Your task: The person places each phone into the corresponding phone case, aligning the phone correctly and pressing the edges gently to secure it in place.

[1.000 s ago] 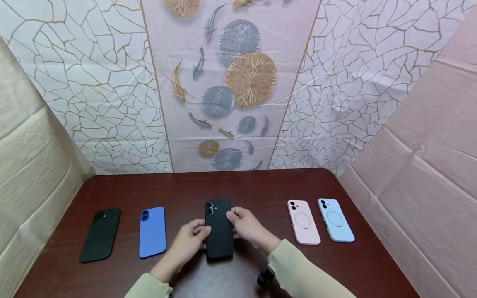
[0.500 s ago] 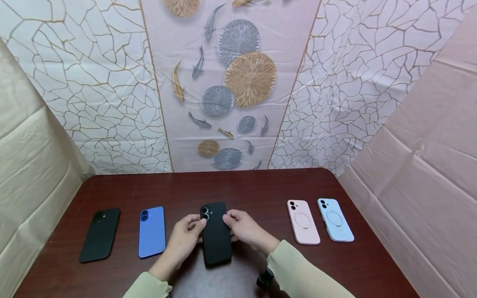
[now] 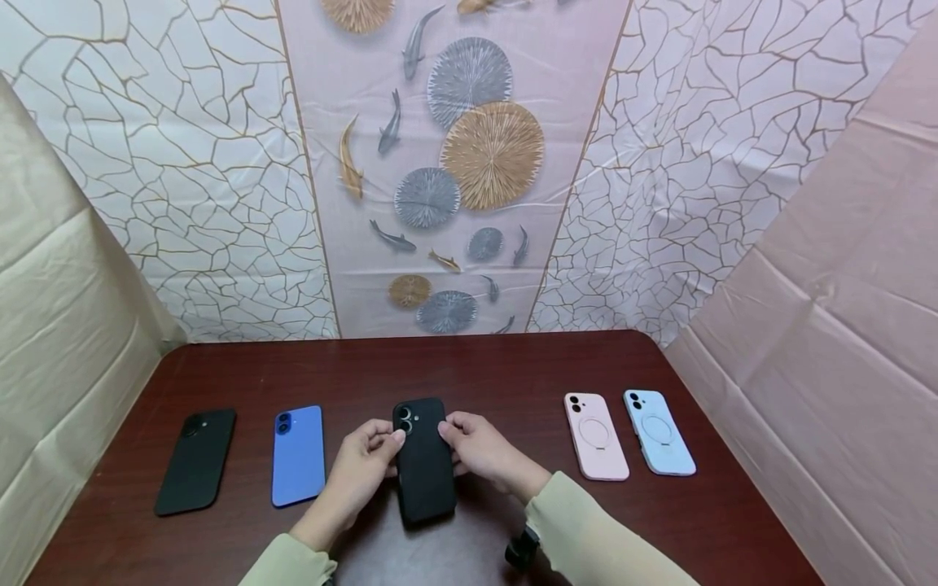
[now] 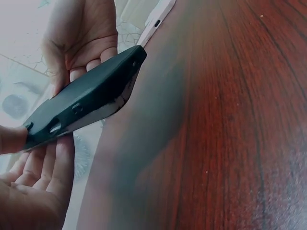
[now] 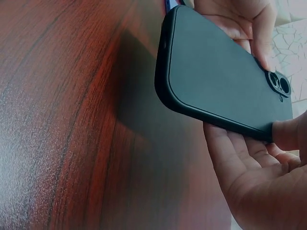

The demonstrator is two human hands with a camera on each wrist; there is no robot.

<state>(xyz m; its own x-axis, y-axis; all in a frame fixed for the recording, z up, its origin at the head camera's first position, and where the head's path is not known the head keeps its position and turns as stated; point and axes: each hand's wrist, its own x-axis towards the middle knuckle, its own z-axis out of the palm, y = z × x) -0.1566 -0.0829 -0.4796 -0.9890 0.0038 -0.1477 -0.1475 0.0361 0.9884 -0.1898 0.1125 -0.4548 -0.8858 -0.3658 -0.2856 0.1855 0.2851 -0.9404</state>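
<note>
Both hands hold a phone in a black case (image 3: 427, 476) over the middle of the table, back side up and camera end away from me. My left hand (image 3: 359, 472) grips its left edge, thumb beside the two ringed lenses. On the opposite edge, my right hand (image 3: 487, 452) pinches it, thumb on the back and fingers underneath. In the left wrist view a pale strip shows below the case's dark side (image 4: 96, 96). The right wrist view shows the smooth back (image 5: 216, 72) tilted, its lower end raised off the wood, casting a shadow.
On the brown table (image 3: 498, 366) lie a black phone (image 3: 196, 462) and a blue phone (image 3: 298, 456) to the left. A pink one (image 3: 597, 439) and a light blue one (image 3: 659, 433), each with a ring on its back, lie right. Patterned cloth (image 3: 440, 244) hangs behind.
Since a second ago the black-cased phone has come slightly nearer and left, turning a little; my left thumb now sits higher, near the lenses. The last half second shows almost no movement.
</note>
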